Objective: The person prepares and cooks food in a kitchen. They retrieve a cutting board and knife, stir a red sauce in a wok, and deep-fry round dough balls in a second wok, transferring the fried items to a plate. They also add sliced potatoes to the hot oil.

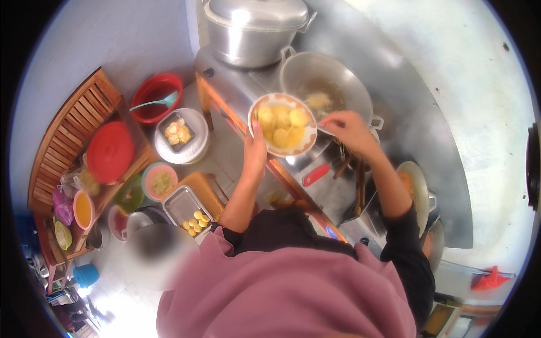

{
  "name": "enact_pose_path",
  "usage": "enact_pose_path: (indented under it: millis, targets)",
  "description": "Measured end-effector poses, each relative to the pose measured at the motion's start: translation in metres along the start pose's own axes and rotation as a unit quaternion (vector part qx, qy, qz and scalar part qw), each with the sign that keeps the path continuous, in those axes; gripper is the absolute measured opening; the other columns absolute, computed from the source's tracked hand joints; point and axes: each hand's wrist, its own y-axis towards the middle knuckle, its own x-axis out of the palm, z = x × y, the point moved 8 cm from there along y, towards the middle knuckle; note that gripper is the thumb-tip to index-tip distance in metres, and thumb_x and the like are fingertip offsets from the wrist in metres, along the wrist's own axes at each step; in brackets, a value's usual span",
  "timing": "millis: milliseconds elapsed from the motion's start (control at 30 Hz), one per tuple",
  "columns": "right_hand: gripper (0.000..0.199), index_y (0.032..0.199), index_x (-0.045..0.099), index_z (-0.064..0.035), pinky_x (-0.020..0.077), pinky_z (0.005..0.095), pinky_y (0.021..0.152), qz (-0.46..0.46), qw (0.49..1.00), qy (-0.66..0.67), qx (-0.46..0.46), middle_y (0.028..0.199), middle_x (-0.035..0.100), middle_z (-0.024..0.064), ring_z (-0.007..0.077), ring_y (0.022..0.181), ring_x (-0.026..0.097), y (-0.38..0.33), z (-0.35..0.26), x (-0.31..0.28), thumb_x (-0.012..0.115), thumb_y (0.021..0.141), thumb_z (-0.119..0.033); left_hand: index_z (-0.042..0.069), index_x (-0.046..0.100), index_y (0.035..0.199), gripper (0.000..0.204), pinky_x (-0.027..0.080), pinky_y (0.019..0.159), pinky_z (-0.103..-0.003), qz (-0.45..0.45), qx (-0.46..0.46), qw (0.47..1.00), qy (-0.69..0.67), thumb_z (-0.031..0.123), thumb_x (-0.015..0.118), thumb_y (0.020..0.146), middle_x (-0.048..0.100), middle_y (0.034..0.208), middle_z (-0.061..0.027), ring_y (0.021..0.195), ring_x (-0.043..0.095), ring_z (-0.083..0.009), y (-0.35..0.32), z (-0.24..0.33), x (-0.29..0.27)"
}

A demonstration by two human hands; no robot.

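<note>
My left hand point(256, 149) grips the near left side of a white bowl point(311, 135) with an orange-brown patterned rim, thumb over the edge. In the bowl, several yellow rounded pieces point(282, 121) sit in yellow liquid. Just off the bowl's right rim, my right hand point(350, 130) is closed in a pinch; what its fingers hold, if anything, is too small to make out. Beyond both hands a large metal wok point(352, 73) holds brownish oil, with a pale yellow piece point(318, 101) in it near the bowl.
A big lidded aluminium pot point(248, 36) stands behind the wok. On the counter lies a red-handled utensil point(315, 175). At right are more pans point(417, 191) with orange food. To the left stand a metal tray point(183, 205) with yellow pieces, a red basin point(155, 93) and a wooden bench point(62, 141).
</note>
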Motion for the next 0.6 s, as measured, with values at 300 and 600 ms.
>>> enact_pose_path:
  millis: [300,600]
  targets:
    - [0.019,0.091,0.075,-0.0130,0.0541,0.0393,0.072,0.004,0.934,-0.331,0.137,0.087,0.071,0.0122,0.0293,0.084,0.069,0.043,0.136,-0.011,0.061,0.081,-0.020,-0.001,0.029,0.148,0.070,0.041,0.105,-0.039,0.006,0.009,1.000,0.012,0.051,0.037,0.102,0.042,0.143,-0.0227,0.131,0.045,-0.0314,0.004,-0.015,-0.008]
    - [0.024,0.093,0.074,-0.0106,0.0538,0.0397,0.074,0.024,0.892,-0.424,0.153,0.091,0.071,0.0141,0.0322,0.084,0.069,0.055,0.141,-0.027,0.056,0.080,-0.018,-0.001,0.032,0.147,0.068,0.036,0.108,-0.038,0.004,0.049,0.998,0.026,0.049,0.037,0.103,0.045,0.142,-0.0224,0.132,0.044,-0.0297,-0.001,-0.008,-0.021]
